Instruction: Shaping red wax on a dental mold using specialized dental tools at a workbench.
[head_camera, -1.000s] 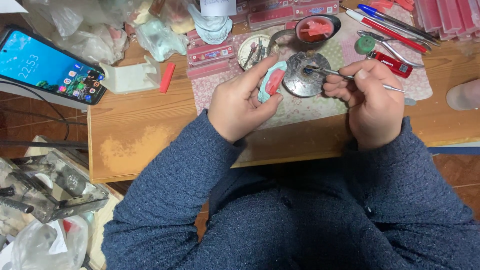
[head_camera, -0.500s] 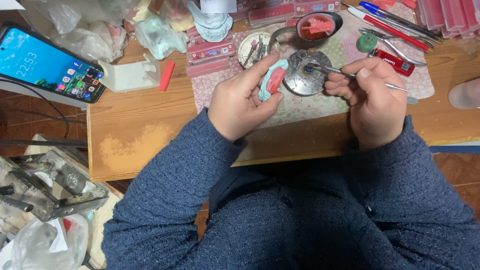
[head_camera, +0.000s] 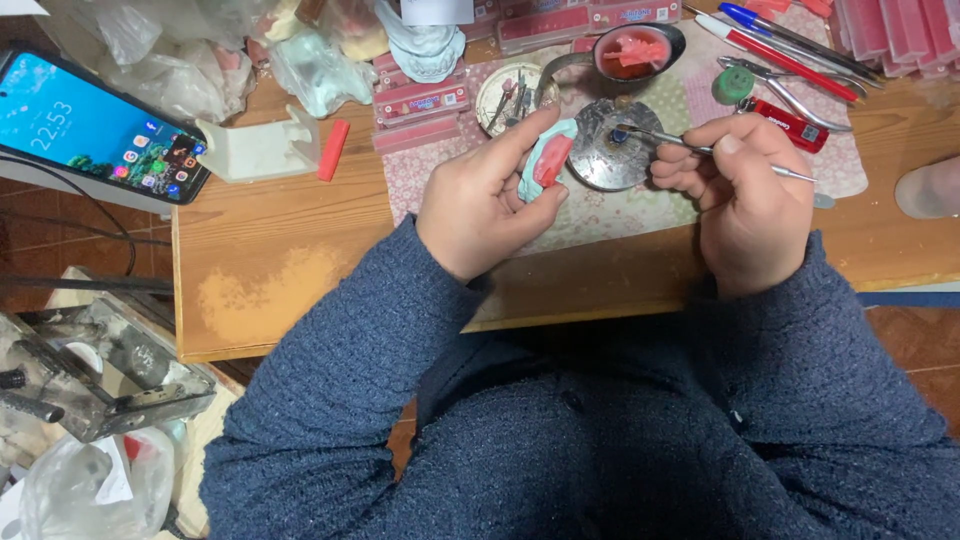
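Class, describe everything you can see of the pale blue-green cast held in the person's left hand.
The pale blue-green plaster-like cast is a small rounded block with a matt, chalky surface. A pink, wax-like slab sits on its exposed face. The left hand grips it, thumb pressed along its upper edge and fingers curled beneath, so its lower part is hidden. It is held tilted above the patterned cloth, right beside the round grey metal dish; whether it touches the dish cannot be told.

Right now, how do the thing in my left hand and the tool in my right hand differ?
The left hand grips a chunky pale-green plaster cast with pink wax; the right hand pinches a thin metal instrument. The cast is lifted off the table; the instrument's tip rests on the round metal dish.
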